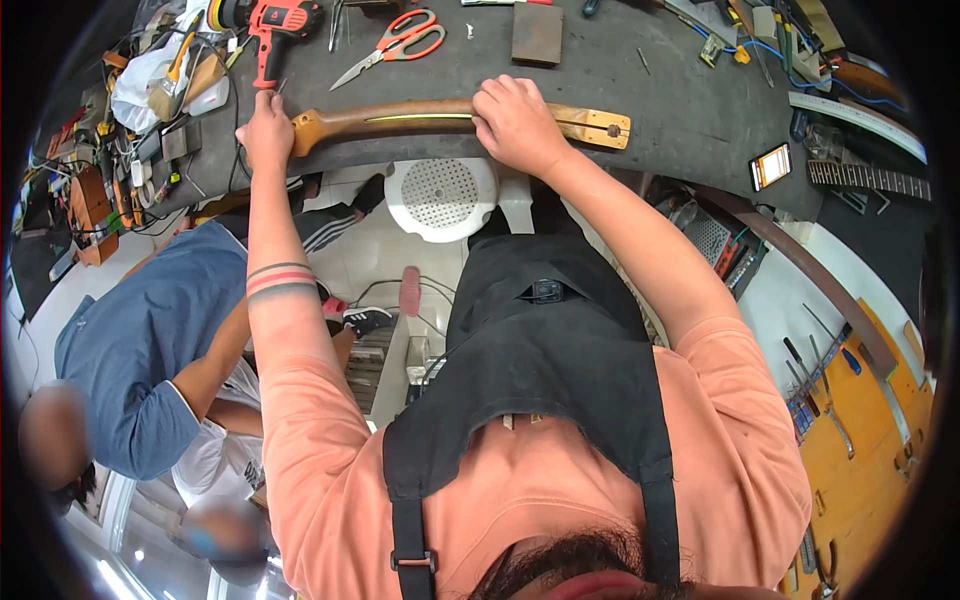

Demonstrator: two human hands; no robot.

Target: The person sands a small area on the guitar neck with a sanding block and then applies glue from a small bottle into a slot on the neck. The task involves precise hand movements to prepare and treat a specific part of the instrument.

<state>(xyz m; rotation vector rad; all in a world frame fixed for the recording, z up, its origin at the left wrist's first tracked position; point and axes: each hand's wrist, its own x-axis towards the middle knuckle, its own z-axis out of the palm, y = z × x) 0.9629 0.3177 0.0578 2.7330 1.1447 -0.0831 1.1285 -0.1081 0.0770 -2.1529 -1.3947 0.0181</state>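
Note:
A long wooden guitar neck point(400, 118) lies across the near part of the dark workbench. A thin yellow-green strip shows along its middle, and its right end is pale wood with a dark slot and small holes. My right hand point(517, 125) is closed over the neck right of its middle, fingers bent round the far edge. Just beyond the neck's left end, my left hand point(267, 133) is closed, close below the handle of a red power polisher point(283, 35). A thin tip shows beside its fingers; what it holds is hidden.
Orange-handled scissors point(395, 48) and a dark rectangular block point(537, 35) lie beyond the neck. Tools and cables crowd the bench's left. At right are a phone point(770, 167) and a fretted neck point(870, 178). A white stool point(441, 200) stands below; a person in blue point(150, 340) is at left.

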